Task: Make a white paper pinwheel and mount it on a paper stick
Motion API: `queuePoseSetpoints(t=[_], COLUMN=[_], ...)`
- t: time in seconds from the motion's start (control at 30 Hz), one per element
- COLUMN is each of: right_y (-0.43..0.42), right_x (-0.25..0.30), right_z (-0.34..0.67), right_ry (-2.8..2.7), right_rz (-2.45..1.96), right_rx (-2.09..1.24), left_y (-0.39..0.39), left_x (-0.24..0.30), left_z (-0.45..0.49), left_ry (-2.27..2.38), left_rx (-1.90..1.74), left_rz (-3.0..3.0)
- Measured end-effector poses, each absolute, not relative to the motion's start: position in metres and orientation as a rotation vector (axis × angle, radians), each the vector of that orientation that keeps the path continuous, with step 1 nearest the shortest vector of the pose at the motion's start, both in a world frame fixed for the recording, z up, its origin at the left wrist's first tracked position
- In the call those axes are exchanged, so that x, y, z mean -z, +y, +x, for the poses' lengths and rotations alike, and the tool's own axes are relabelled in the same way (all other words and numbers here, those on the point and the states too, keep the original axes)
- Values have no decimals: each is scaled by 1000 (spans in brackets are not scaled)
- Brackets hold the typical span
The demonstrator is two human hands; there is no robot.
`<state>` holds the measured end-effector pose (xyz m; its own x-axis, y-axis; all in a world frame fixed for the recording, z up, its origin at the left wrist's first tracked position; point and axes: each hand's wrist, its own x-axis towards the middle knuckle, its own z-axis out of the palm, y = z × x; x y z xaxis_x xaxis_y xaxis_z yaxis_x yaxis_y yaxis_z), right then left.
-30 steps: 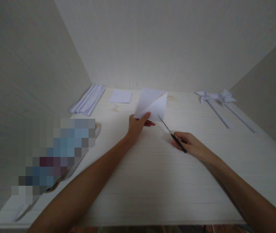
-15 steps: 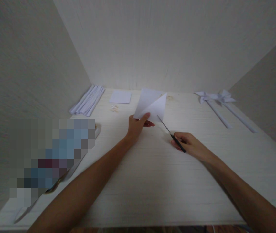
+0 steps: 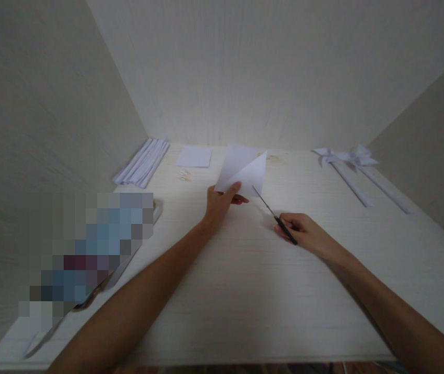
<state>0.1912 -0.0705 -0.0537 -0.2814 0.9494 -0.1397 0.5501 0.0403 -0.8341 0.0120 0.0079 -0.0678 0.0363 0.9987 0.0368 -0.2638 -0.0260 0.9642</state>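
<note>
My left hand (image 3: 218, 203) pinches a square sheet of white paper (image 3: 236, 162) by its lower edge, thumb on top and fingers beneath. A diagonal line splits the sheet from its upper right corner towards the middle, and the two sides stand slightly apart. In my right hand (image 3: 303, 229) are scissors with black handles (image 3: 285, 230), fingers closed round them. Their thin blades point up and left, with the tip over the paper's lower right part. Whether the blades touch the sheet I cannot tell.
White paper tubes (image 3: 142, 162) lie bundled at the back left. Nearby are a flat white sheet (image 3: 194, 156) and small pale pins or sticks (image 3: 184, 175). Two paper pinwheels on sticks (image 3: 349, 179) rest at the right. A blurred-out item (image 3: 108, 244) lies left, and walls enclose the table (image 3: 245, 301).
</note>
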Motion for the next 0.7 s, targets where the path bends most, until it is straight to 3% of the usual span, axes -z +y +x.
queuePoseSetpoints(t=[0.7], right_y=[-69], right_x=[66], right_z=[195], right_ry=[-1950], right_rz=[-1598], right_rx=[-1000], left_y=[5], left_x=[65], left_z=[14], left_ry=[1012], left_rx=[-1365], left_rz=[1029])
